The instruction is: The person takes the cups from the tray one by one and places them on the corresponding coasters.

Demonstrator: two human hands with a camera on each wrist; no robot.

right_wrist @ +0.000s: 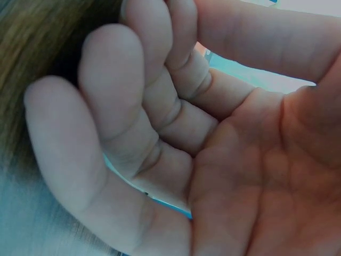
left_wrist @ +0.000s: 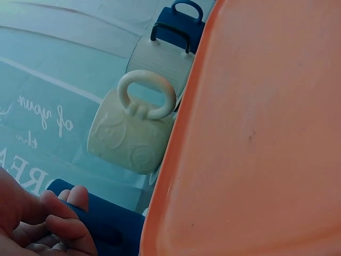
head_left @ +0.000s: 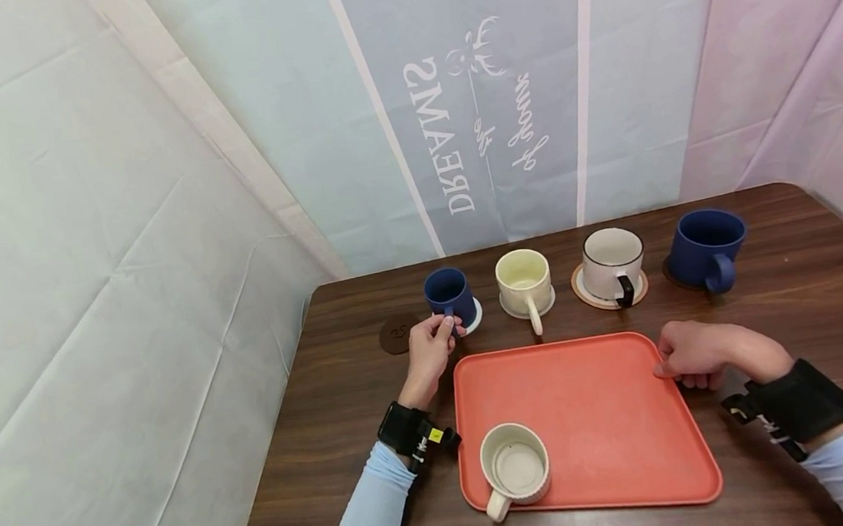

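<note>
My left hand (head_left: pixel 432 347) pinches the handle of a small blue mug (head_left: pixel 448 288), which stands upright at a white coaster (head_left: pixel 475 317). In the left wrist view that blue mug (left_wrist: pixel 114 221) is partly behind the curled fingers. At the right rim of an orange-red tray (head_left: pixel 593 415), my right hand (head_left: pixel 708 352) pinches the edge between thumb and forefinger. Its other fingers (right_wrist: pixel 114 80) are curled beside the tray, close over the table. A cream ribbed mug (head_left: pixel 516 462) sits upright in the tray's near left corner, handle toward me.
Behind the tray stand a pale yellow mug (head_left: pixel 524 279), a white mug (head_left: pixel 613 263) with black rim and handle, and a large blue mug (head_left: pixel 708 246), each on a coaster. A dark brown coaster (head_left: pixel 395 335) lies left of the small blue mug. Fabric hangs behind the wooden table (head_left: pixel 327 388).
</note>
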